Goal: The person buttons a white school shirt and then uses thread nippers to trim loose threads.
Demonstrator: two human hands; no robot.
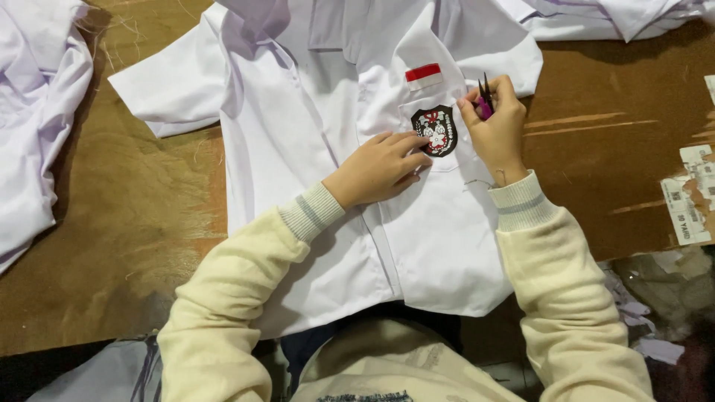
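A white short-sleeved shirt (pixel 298 141) lies spread flat on a brown wooden table (pixel 126 223). Its chest pocket carries a dark shield-shaped badge (pixel 438 130), with a small red-and-white flag patch (pixel 423 74) above it. My left hand (pixel 380 167) rests flat on the shirt, its fingertips touching the badge's left edge. Just right of the badge, my right hand (pixel 495 123) grips small thread snips with a pink handle (pixel 484 100), blades pointing up. Both arms wear cream sleeves with ribbed cuffs.
More white garments are piled at the left edge (pixel 33 119) and at the top right (pixel 618 18). Torn paper labels (pixel 689 201) stick to the table at right. Scraps and cloth lie below the table's right edge (pixel 655 298).
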